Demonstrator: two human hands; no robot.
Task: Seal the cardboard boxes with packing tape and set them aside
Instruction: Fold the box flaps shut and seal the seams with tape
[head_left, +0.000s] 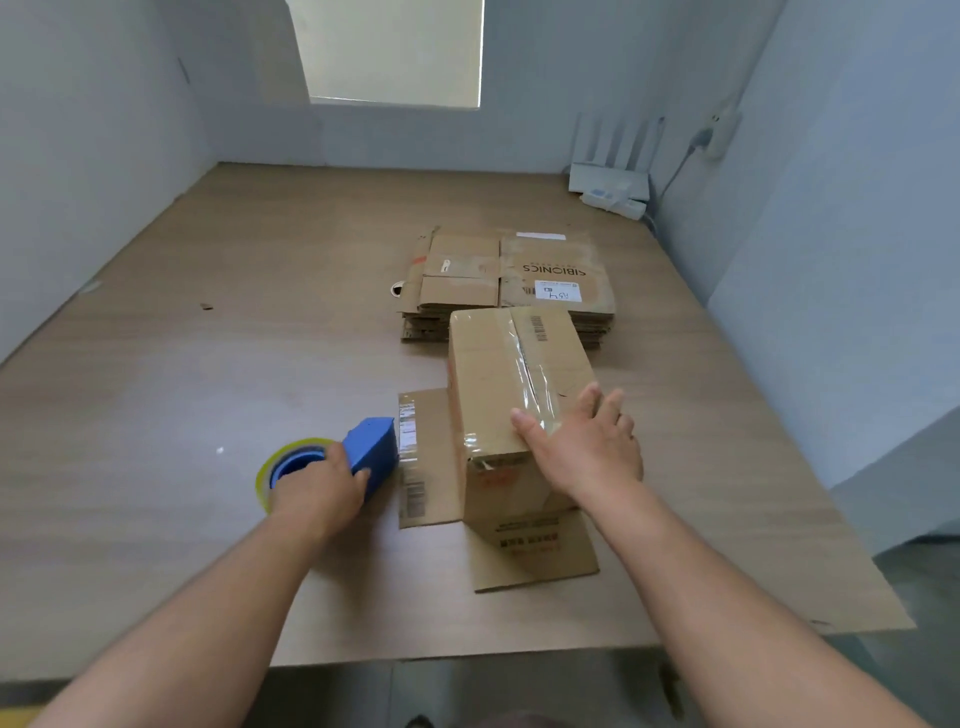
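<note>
A: Entry. The desk (208, 364) carries everything. Well beyond the right grip (587, 447), past its fingertips: stack of flattened boxes (519, 270). Under that grip: the upright box (493, 384), with the fingers straight and spread, pressing flat on the near top corner.

B: Left grip (322, 488)?

A: Curled round the blue tape dispenser (371, 449), which rests on the desk between the two grips.

B: Risks, as judged?

A: One: the box stands tall on a narrow base, its lower flaps (535, 564) splayed flat on the desk (the bottom looks unsealed; cannot confirm). A sideways push from the right grip could tip it toward the dispenser. Two: if it is set aside like this, the loose flaps would drag or hang open.

B: And the tape?

A: The clear tape strip (530, 374) runs along the top, ahead of the right thumb, and looks wrinkled. Poor contact could let it peel at the near edge unless pressed down. Smallest item: the yellowish tape roll (272, 462), on the left grip's outer side. Nothing to note.
</note>
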